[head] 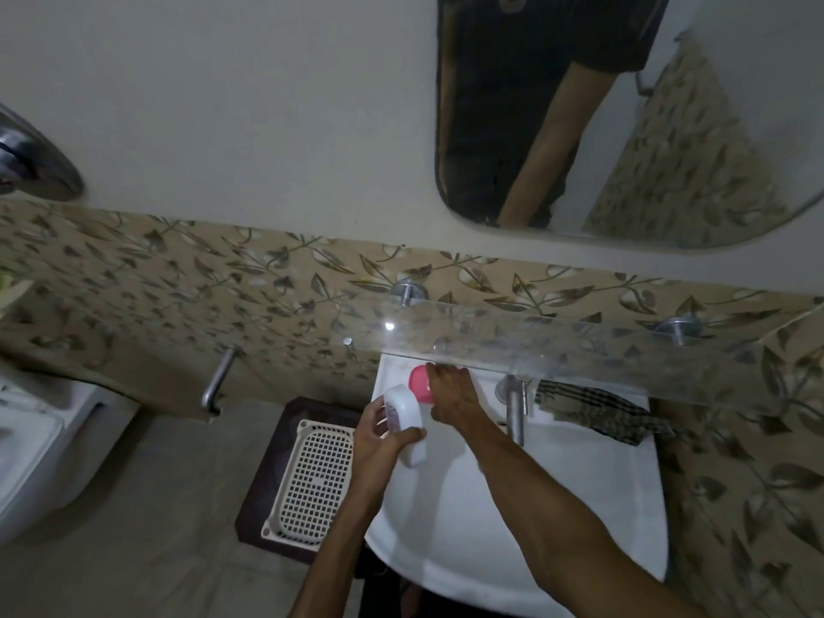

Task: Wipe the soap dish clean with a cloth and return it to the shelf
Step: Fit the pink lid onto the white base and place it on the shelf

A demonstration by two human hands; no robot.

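Hiding partly behind right hand (450, 394): pink soap (418, 380).

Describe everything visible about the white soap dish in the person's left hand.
The white soap dish is an elongated, rounded piece that looks like smooth plastic, with a purplish speckled patch on the side toward the palm. The left hand grips it, thumb across its lower part, fingers curled behind. It is held tilted, one end up, above the left rim of the white washbasin, just below the glass shelf and beside a pink object. Its inside cannot be made out.
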